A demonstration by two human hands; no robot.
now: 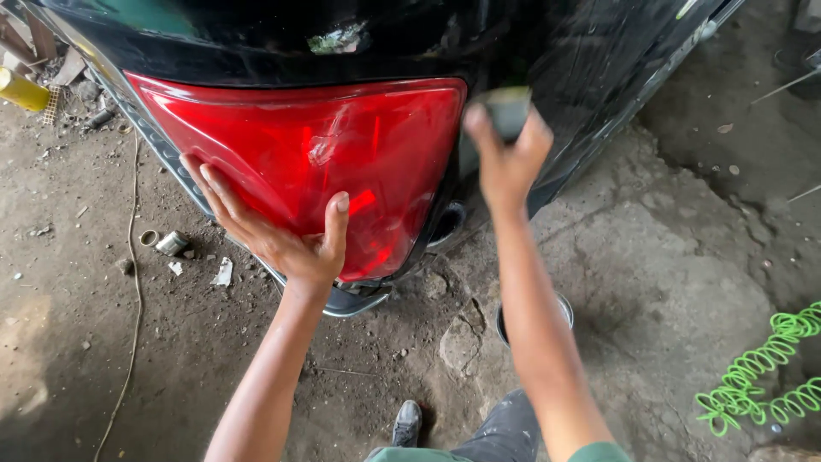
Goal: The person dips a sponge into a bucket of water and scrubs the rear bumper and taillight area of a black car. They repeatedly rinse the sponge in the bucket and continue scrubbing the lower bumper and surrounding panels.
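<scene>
Glossy red tail lamp (316,162) under the left hand (286,235); black body panel (590,77) above it. Grey-green pad (506,111) in the right hand (506,162). Bright green coiled hose (757,389) far right of that hand; yellow can (21,90) far left; grey-brown floor (667,282).

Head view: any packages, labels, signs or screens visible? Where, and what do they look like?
No labels, signs or screens show.
Small metal can: lying on the dirt floor, left of the left hand; silvery cylinder.
Yellow container: top left edge; cylindrical, partly cut off.
</scene>
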